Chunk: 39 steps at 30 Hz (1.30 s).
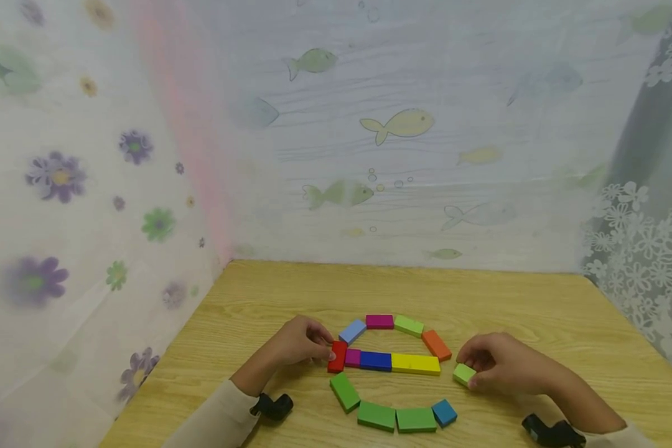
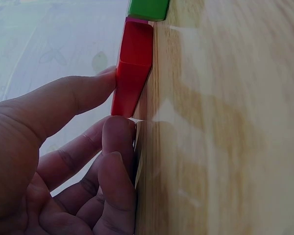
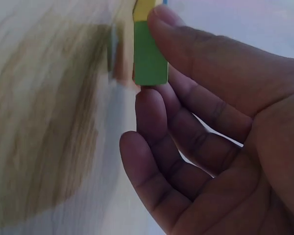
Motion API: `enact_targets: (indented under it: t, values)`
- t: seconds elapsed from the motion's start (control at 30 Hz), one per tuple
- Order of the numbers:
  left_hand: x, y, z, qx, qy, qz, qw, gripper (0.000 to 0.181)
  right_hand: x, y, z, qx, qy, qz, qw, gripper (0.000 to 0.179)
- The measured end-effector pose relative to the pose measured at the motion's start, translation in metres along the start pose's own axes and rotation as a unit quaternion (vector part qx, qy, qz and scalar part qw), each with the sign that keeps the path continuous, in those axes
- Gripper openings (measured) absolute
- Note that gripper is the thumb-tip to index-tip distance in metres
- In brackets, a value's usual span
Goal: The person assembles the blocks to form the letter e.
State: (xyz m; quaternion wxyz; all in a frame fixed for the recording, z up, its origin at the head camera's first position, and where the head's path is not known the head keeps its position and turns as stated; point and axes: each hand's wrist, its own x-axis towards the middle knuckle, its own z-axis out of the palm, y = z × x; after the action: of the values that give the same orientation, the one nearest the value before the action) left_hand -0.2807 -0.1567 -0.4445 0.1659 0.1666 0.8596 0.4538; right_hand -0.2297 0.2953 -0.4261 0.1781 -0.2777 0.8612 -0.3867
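My left hand (image 1: 301,342) pinches a red block (image 1: 337,358) at the left end of a straight row on the table. In the left wrist view the thumb and fingertips touch that red block (image 2: 132,78). A magenta block (image 1: 353,358), a dark blue block (image 1: 376,361) and a long yellow block (image 1: 416,364) continue the row. On the right, my right hand (image 1: 506,364) holds a small light green block (image 1: 463,374) between thumb and fingers, a short gap from the yellow block. The right wrist view shows the light green block (image 3: 149,58) in that pinch.
Above the row arch a light blue block (image 1: 352,332), a magenta one (image 1: 379,322), a light green one (image 1: 409,326) and an orange one (image 1: 437,345). Below curve green blocks (image 1: 377,415) and a blue block (image 1: 445,413). A patterned curtain (image 1: 403,186) hangs behind the wooden table (image 1: 291,292).
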Motion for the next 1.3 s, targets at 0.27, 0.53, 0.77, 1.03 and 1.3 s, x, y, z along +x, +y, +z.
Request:
enact_targets:
  t: [0.27,0.53,0.77,1.03,1.3]
  values:
    - [-0.001,0.002,0.0,0.001,-0.001,0.003,1.0,0.025,0.003,-0.005,0.01,0.011,-0.027,-0.016,0.9994,0.028]
    - [0.0,0.0,-0.001,-0.001,0.0,0.001,1.0,0.024,0.005,-0.01,0.016,0.012,-0.038,-0.001,0.9992,0.026]
    - [0.001,0.0,0.0,0.006,0.0,0.001,1.0,0.024,0.005,-0.015,0.019,0.01,-0.042,0.005,0.9991,0.026]
    - [0.001,0.001,-0.002,0.006,-0.002,-0.002,1.0,0.024,0.006,-0.017,0.02,0.004,-0.047,0.007,0.9989,0.025]
    - [0.001,0.001,-0.002,0.007,-0.006,0.001,1.0,0.025,0.005,-0.017,0.022,0.01,-0.051,-0.006,0.9986,0.026]
